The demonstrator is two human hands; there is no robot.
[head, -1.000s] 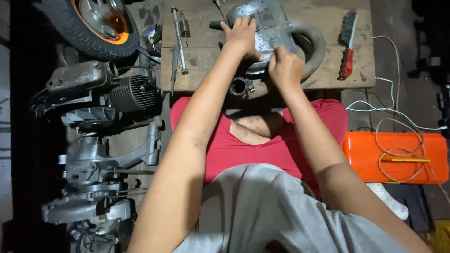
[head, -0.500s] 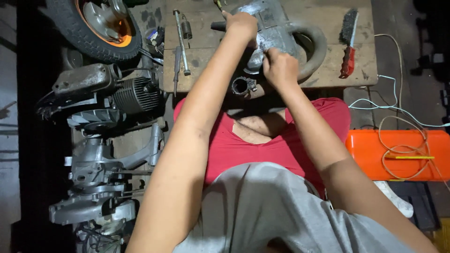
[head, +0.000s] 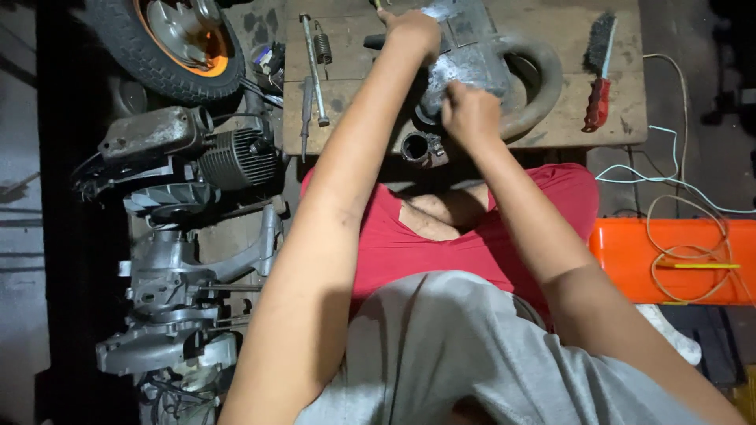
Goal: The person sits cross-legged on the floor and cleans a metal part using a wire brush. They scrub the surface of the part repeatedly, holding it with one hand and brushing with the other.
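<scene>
Left hand (head: 409,33) gripping the far side of the grey casing (head: 465,55) on the bench (head: 551,130), right hand (head: 470,112) pinched shut at its near edge on something unseen; best steadied firmly, near-edge work kept small, controlled.

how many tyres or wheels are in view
2. One wheel with an orange rim lies on the floor at top left. One bare tyre rests on the wooden bench, partly behind the grey metal casing. Others may be hidden.
</scene>
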